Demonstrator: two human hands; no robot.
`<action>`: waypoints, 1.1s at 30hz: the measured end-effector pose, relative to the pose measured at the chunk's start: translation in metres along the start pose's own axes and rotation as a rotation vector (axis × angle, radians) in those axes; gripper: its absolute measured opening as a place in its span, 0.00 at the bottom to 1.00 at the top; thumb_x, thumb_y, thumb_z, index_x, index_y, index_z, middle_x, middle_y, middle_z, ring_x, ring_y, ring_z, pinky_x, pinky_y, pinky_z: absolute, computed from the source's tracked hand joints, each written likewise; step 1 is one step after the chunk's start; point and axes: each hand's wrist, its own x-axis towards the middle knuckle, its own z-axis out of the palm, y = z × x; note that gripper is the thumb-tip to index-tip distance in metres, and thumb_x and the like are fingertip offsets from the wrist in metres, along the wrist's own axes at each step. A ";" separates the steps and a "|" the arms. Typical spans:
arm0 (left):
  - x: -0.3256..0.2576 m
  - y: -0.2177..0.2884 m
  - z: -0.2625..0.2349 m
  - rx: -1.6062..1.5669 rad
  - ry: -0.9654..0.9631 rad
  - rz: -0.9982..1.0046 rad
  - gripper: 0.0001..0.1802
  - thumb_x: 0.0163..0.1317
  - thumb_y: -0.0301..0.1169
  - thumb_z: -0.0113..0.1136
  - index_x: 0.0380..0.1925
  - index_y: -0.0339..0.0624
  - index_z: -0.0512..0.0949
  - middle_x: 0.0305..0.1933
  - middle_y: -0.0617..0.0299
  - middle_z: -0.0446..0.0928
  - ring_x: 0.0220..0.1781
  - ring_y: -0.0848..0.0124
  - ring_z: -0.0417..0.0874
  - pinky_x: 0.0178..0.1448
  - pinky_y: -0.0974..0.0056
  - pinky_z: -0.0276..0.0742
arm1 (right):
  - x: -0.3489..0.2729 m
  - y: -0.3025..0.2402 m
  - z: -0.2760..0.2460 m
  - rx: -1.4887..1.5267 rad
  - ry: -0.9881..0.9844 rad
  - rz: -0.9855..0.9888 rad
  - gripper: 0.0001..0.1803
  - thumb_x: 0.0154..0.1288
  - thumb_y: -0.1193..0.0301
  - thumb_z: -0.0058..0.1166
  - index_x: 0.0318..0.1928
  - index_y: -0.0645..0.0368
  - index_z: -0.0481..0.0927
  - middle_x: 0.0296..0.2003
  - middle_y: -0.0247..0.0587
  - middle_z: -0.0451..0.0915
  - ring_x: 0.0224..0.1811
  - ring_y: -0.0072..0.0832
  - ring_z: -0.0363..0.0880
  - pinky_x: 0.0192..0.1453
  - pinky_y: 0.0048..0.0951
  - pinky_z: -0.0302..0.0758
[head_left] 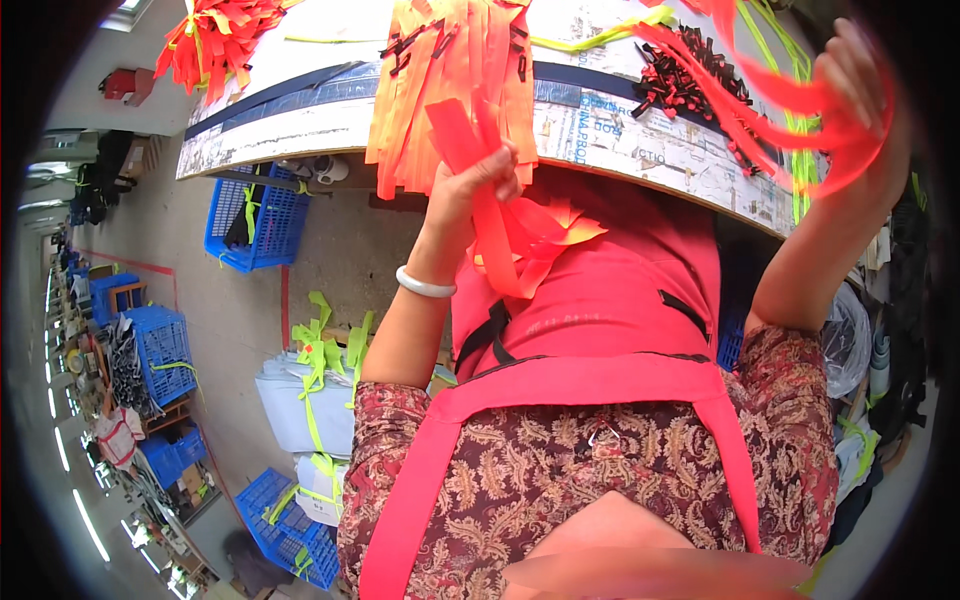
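Observation:
My left hand (482, 178) is closed around a bundle of red-orange fabric strips (492, 240), whose loose ends fan out over my red apron (610, 300). Up at the right, my right hand (852, 82) is raised with bent fingers around long red strips (775, 105) that trail back across the table and loop by the wrist. In front of me, a row of orange strips (440, 90) lies over the table's edge, with small dark pieces on several of them. A heap of small black-and-red pieces (690, 80) sits between this row and my right hand.
The white, printed tabletop (600, 125) carries a dark blue strap (290, 100). A red-orange bunch of strips (215, 45) lies at its far left. Yellow-green strips (803, 160) hang at the right. Blue crates (258, 220) and tied pale bundles (300, 405) stand on the floor at left.

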 end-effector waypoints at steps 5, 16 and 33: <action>0.005 0.006 0.017 -0.150 0.016 -0.056 0.19 0.68 0.38 0.57 0.51 0.35 0.74 0.45 0.55 0.80 0.50 0.61 0.82 0.55 0.57 0.79 | -0.009 0.192 0.048 -0.501 0.240 0.264 0.22 0.72 0.52 0.49 0.41 0.62 0.75 0.24 0.31 0.74 0.22 0.16 0.73 0.28 0.19 0.72; 0.014 -0.006 0.018 0.175 -0.077 -0.152 0.21 0.53 0.23 0.70 0.47 0.37 0.75 0.39 0.61 0.80 0.40 0.70 0.83 0.48 0.63 0.79 | 0.040 0.242 -0.032 -1.274 -0.112 -0.096 0.34 0.67 0.46 0.51 0.61 0.61 0.70 0.57 0.50 0.74 0.65 0.41 0.67 0.68 0.38 0.62; 0.009 0.001 0.022 0.147 -0.093 -0.219 0.17 0.53 0.22 0.67 0.44 0.35 0.76 0.35 0.61 0.81 0.37 0.69 0.84 0.44 0.65 0.81 | 0.052 0.211 0.000 -1.205 -0.721 0.405 0.36 0.71 0.56 0.49 0.73 0.55 0.53 0.70 0.48 0.59 0.74 0.36 0.54 0.75 0.37 0.53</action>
